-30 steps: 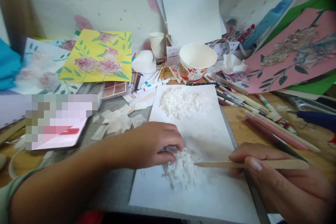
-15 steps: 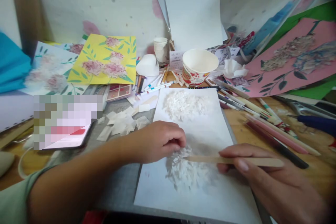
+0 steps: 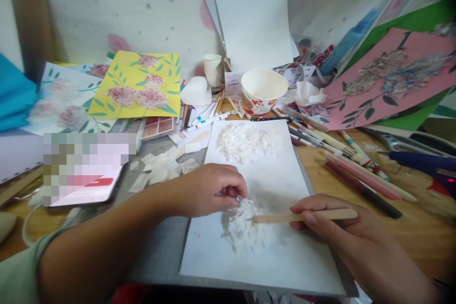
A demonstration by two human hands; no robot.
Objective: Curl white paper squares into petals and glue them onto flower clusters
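Wooden stick (image 3: 276,218) points left at near paper cluster (image 3: 245,230)
Right of it, right hand (image 3: 335,235) pinches stick; above-left, left hand (image 3: 213,190) curls, grip unclear.

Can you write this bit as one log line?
left hand: at lower white tuft | right hand: holding wooden stick, tip at tuft | nearby: white scraps, printed bowl

A wooden table (image 3: 416,228) is being used as a craft corner: white tufts (image 3: 245,237) are being worked with a wooden stick (image 3: 274,217), and space is being shared by a yellow flower picture (image 3: 124,73), a pink one (image 3: 361,104), markers (image 3: 215,118) and a glue gun (image 3: 420,161). A home is being suggested by the pastel-spotted wall (image 3: 153,23), paper cups (image 3: 213,72) and printed tub (image 3: 260,104).
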